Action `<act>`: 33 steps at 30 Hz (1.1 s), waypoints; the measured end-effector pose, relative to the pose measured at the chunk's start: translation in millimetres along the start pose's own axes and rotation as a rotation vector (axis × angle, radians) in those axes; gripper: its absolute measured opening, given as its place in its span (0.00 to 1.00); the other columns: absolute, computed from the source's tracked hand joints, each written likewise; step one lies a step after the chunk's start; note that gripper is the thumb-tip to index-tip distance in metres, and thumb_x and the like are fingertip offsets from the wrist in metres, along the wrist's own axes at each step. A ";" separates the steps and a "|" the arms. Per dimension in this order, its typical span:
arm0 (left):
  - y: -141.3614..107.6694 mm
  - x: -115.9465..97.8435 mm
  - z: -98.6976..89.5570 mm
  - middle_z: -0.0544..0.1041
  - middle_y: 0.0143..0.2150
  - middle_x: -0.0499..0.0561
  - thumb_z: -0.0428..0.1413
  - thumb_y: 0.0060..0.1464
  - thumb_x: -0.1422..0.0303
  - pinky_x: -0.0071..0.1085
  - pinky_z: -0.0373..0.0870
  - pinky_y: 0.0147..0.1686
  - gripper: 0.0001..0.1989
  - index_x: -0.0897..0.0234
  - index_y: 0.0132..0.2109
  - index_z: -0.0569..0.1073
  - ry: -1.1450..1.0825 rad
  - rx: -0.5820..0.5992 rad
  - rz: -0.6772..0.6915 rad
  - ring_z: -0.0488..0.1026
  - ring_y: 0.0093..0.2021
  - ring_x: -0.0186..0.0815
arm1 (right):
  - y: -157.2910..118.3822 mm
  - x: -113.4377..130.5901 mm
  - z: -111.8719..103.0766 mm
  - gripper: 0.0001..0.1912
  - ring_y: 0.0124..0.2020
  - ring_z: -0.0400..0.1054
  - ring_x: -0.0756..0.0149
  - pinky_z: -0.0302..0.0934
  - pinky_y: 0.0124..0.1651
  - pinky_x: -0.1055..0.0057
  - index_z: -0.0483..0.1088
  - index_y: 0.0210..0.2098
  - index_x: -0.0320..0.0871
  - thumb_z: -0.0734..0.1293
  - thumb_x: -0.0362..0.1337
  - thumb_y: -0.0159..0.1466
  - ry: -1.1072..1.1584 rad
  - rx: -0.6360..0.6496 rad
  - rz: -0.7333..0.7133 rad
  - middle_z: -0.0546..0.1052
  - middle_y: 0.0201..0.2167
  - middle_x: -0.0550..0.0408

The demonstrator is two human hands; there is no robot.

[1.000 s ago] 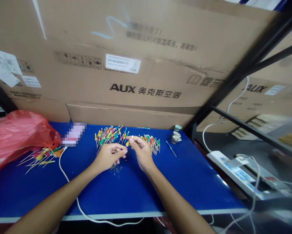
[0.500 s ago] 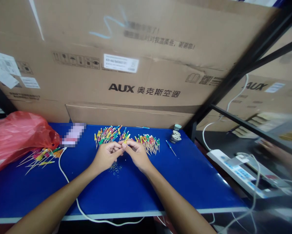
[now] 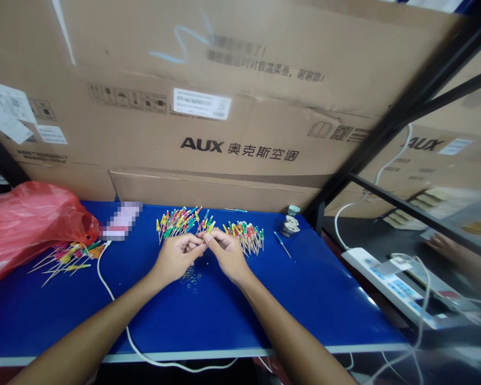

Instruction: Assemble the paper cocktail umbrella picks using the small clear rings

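Observation:
Over the blue table my left hand [image 3: 178, 258] and my right hand [image 3: 227, 255] meet, fingertips pinched together on a folded yellow cocktail umbrella [image 3: 210, 228]. Its tip sticks up above my right fingers; my hands hide most of its stick. Behind my left hand lies a pile of folded cocktail umbrellas [image 3: 179, 221] in mixed colours. A second group of umbrellas [image 3: 246, 235] lies just right of my right hand. Small clear rings [image 3: 190, 278] are scattered on the table below my hands.
A red plastic bag [image 3: 35, 230] sits at the left, with loose umbrellas [image 3: 69, 258] beside it. A white cable [image 3: 115, 305] crosses the table. At the right are a small screwdriver [image 3: 282, 244] and grey-green plug-like pieces [image 3: 291, 222]. A large carton [image 3: 240, 128] stands behind; another person's hand [image 3: 441, 243] shows far right.
My fingers have shifted slightly around the yellow umbrella, and less of its top shows. The view has moved a little; the piles have stayed put.

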State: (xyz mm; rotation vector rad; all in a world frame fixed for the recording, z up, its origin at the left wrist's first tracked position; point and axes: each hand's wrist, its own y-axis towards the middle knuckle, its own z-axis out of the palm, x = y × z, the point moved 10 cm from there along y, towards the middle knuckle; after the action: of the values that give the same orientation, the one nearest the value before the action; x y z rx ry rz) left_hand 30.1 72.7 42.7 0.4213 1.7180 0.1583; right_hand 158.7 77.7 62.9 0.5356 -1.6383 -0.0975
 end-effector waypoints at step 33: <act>9.9 14.6 -24.6 0.83 0.32 0.52 0.60 0.59 0.59 0.28 0.73 0.26 0.15 0.64 0.46 0.81 0.113 -0.026 -0.115 0.75 0.25 0.33 | -9.1 -19.0 -195.2 0.12 0.26 0.72 0.64 0.59 0.31 0.72 0.77 0.40 0.41 0.68 0.40 0.61 -0.929 -0.389 0.251 0.78 0.24 0.55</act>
State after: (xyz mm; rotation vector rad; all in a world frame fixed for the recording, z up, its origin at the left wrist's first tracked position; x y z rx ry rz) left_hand 6.1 90.3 37.3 0.2983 1.8439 0.1222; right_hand 349.1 124.9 71.6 -0.0577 -2.4905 -0.5281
